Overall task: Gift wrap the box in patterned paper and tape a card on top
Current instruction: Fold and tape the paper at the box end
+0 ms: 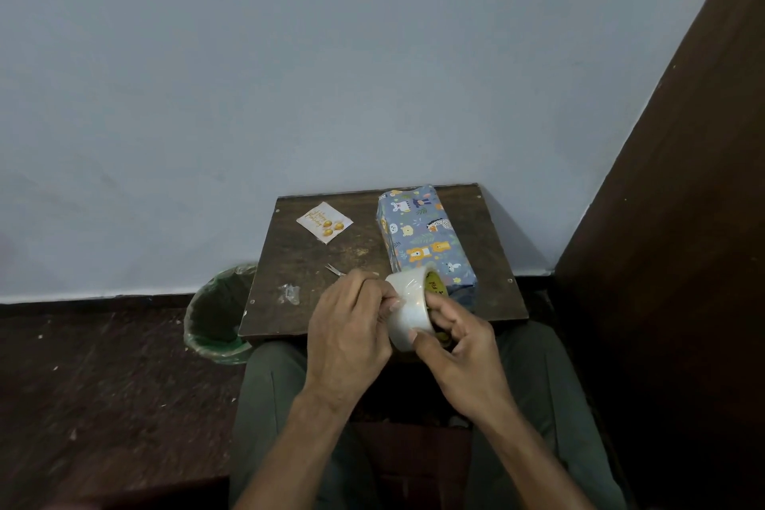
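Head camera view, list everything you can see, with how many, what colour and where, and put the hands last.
table: one, dark brown wood, against the wall.
wrapped box: one, blue paper with animal pattern, right side of table.
card: one, white with gold balloons, far left of table, apart from the box.
scissors: one pair, small, metal, table middle, partly hidden by the left hand.
plastic scrap: one, clear, near left of table.
bin: one, green liner, on the floor left of table.
tape roll: one, clear, held above the table's near edge.
left hand: pinches the tape's surface.
right hand: grips the roll.
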